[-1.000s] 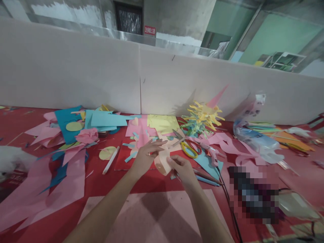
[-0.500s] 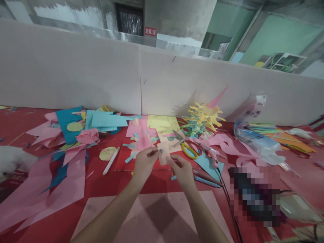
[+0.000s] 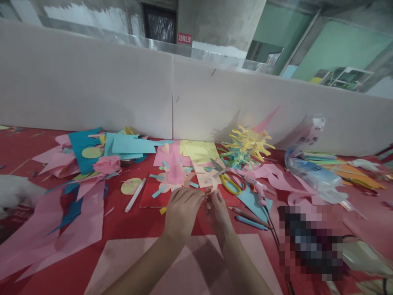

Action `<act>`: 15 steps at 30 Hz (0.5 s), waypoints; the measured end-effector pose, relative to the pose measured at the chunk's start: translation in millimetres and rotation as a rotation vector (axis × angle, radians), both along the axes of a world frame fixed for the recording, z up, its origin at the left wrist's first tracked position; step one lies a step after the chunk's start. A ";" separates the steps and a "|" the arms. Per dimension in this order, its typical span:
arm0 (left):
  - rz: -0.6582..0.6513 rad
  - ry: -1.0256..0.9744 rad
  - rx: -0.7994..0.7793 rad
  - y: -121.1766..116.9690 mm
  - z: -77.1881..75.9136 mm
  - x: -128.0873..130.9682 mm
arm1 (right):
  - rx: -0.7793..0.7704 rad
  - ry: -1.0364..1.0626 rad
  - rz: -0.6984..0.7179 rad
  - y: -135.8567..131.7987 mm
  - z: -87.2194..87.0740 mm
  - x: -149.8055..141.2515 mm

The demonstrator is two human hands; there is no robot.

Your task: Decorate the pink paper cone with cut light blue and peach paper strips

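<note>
A small piece of pale peach paper (image 3: 212, 185) is bent into a curl between my two hands. My left hand (image 3: 184, 209), its back towards me, closes its fingers at the paper's left side. On the other side my right hand (image 3: 219, 211) pinches it with thumb and fingers; the fingertips partly hide each other. Just beyond them lies a red sheet (image 3: 150, 192) bearing a peach paper flower with a pink cone (image 3: 175, 171) and blue strips. Yellow-handled scissors (image 3: 230, 184) rest to the right of the hands, beside red-handled scissors (image 3: 241, 180).
A pink glue gun (image 3: 260, 194) with a black cord lies right, near a blue pen (image 3: 251, 223). A white marker (image 3: 135, 196) and pink paper scraps (image 3: 82, 221) lie left. A pale board (image 3: 147, 262) is under my forearms. A white partition (image 3: 92, 82) stands behind.
The peach paper was held flat and upright between my fingertips; now it is curled. My left hand has turned over, back upward, and both hands have drawn closer together, slightly lower.
</note>
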State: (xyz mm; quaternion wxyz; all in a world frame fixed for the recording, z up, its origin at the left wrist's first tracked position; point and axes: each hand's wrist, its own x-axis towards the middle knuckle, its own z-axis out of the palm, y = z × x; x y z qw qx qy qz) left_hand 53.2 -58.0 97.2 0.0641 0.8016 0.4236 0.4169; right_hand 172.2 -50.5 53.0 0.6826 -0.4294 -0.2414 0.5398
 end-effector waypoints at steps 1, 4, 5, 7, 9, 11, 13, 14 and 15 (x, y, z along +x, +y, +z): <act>0.014 0.014 0.027 -0.4 1.9 -1.4 | -0.002 -0.006 0.004 0.0 -0.4 -1.2; 0.068 0.051 0.070 9.2 13.7 -12.6 | 0.004 -0.037 0.046 0.6 2.1 -1.6; 0.094 0.068 0.075 16.6 20.7 -19.0 | 0.007 -0.047 0.069 1.0 3.6 -0.7; 0.155 0.111 0.108 36.5 39.3 -35.2 | 0.010 -0.059 0.098 1.8 6.6 2.3; 0.233 0.151 0.193 59.6 60.2 -52.3 | 0.011 -0.062 0.090 2.2 8.7 6.2; 0.209 0.258 0.246 80.7 76.1 -65.3 | 0.024 -0.053 0.067 2.1 9.6 10.2; 0.141 0.393 0.186 95.4 80.4 -70.6 | 0.043 -0.043 0.058 1.4 9.2 13.4; 0.108 0.455 0.107 99.9 77.4 -70.3 | 0.049 -0.039 0.061 0.9 8.3 14.7; 0.079 0.495 0.020 102.5 71.4 -68.4 | 0.051 -0.039 0.069 0.1 6.9 15.7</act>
